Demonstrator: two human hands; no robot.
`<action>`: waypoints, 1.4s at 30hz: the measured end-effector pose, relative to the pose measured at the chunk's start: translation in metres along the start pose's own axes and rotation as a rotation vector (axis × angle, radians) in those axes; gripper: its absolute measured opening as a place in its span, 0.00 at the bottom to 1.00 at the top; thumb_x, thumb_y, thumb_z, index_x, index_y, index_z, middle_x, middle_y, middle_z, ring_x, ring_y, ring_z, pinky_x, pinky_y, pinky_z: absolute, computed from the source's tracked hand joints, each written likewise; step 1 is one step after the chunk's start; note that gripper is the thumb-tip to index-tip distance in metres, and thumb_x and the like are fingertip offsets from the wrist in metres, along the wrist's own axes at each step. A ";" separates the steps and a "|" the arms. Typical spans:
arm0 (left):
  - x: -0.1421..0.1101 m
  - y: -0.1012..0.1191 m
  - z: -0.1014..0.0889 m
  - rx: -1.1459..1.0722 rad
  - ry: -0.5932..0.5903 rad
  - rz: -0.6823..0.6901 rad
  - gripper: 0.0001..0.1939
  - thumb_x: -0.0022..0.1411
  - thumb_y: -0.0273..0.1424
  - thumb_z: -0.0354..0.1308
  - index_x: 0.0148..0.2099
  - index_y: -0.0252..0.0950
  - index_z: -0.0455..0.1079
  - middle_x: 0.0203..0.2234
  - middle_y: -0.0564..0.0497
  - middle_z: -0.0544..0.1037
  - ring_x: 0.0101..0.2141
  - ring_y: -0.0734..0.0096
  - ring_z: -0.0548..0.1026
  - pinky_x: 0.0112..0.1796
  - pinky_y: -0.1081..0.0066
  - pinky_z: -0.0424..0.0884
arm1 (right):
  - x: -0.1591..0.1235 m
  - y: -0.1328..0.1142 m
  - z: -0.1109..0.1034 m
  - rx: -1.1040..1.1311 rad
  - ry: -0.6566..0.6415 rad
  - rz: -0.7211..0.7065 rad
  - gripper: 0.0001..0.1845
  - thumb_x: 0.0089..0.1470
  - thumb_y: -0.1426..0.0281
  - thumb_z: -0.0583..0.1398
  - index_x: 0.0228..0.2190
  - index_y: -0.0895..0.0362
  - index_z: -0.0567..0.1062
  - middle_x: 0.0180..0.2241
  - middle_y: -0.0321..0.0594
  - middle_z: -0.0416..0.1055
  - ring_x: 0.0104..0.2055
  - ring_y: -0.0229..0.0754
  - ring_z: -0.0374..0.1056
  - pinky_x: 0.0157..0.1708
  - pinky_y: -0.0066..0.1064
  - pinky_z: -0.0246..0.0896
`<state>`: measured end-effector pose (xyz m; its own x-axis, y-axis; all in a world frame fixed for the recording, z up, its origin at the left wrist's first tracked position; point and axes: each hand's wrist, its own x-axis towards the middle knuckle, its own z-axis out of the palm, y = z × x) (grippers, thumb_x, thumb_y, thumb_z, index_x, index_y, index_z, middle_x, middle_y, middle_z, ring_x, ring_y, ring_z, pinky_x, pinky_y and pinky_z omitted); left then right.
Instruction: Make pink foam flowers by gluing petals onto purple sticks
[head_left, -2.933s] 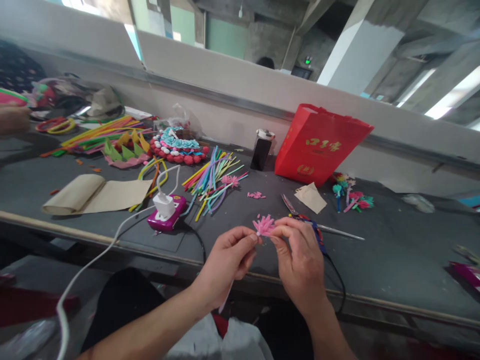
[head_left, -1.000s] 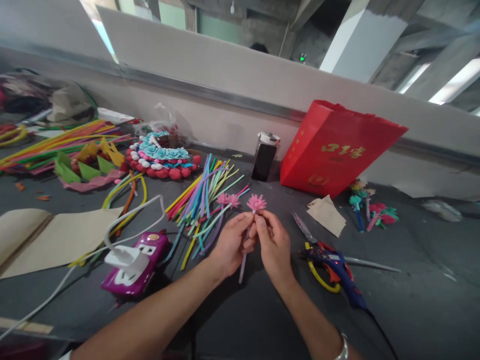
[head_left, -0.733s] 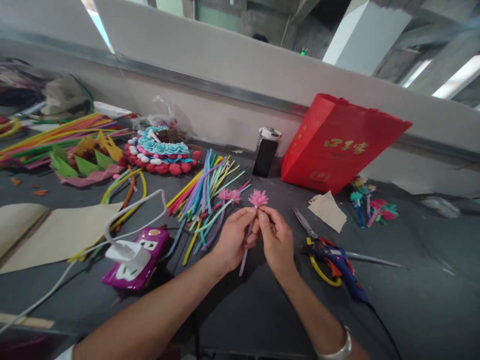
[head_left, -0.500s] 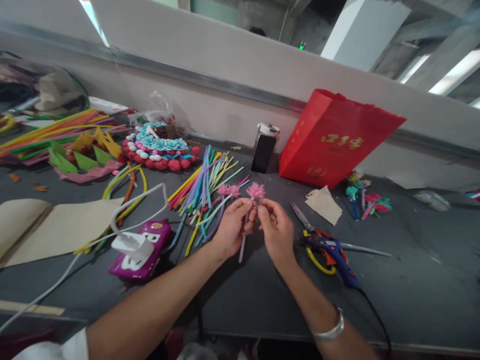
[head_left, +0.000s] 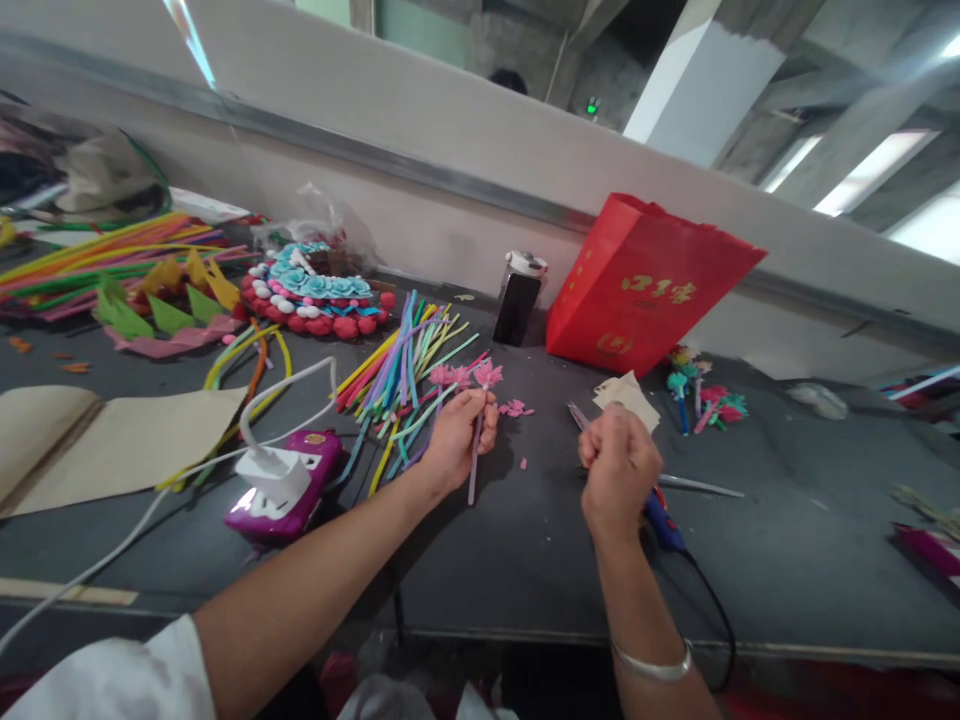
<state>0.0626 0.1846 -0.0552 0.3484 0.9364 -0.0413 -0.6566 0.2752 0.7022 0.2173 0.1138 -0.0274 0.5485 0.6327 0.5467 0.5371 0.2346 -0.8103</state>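
Note:
My left hand (head_left: 457,435) is closed on the pale stem of a pink paper flower on a stick (head_left: 487,376), held upright just above the dark table (head_left: 525,540). The flower sits beside a fanned bundle of coloured sticks (head_left: 405,365). My right hand (head_left: 619,465) is apart from the flower, curled into a fist over a blue glue gun (head_left: 661,520) and the scissors (head_left: 578,416). Whatever its fingers grip is hidden. Small pink paper scraps (head_left: 516,408) lie between the two hands.
A purple power strip (head_left: 300,490) with a white plug and cable lies left of my arm, beside brown paper (head_left: 112,440). A pompom wreath (head_left: 315,295), a black bottle (head_left: 517,300) and a red bag (head_left: 645,290) stand at the back. Finished flowers (head_left: 705,400) lie to the right.
My right hand has let go of the flower and moved right, down over the glue gun. The left hand keeps the flower and has shifted slightly left.

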 end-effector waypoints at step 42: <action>-0.009 -0.007 0.004 0.039 -0.011 -0.079 0.07 0.61 0.33 0.55 0.35 0.35 0.64 0.15 0.58 0.68 0.11 0.81 0.58 0.13 0.79 0.50 | -0.032 0.024 -0.017 0.416 -0.272 0.370 0.19 0.47 0.65 0.68 0.42 0.56 0.77 0.41 0.41 0.78 0.38 0.41 0.71 0.40 0.34 0.65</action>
<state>0.0667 0.1736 -0.0574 0.4058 0.9095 -0.0897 -0.6004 0.3393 0.7241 0.2233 0.0867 -0.0608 0.4379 0.8798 0.1847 0.0180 0.1969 -0.9803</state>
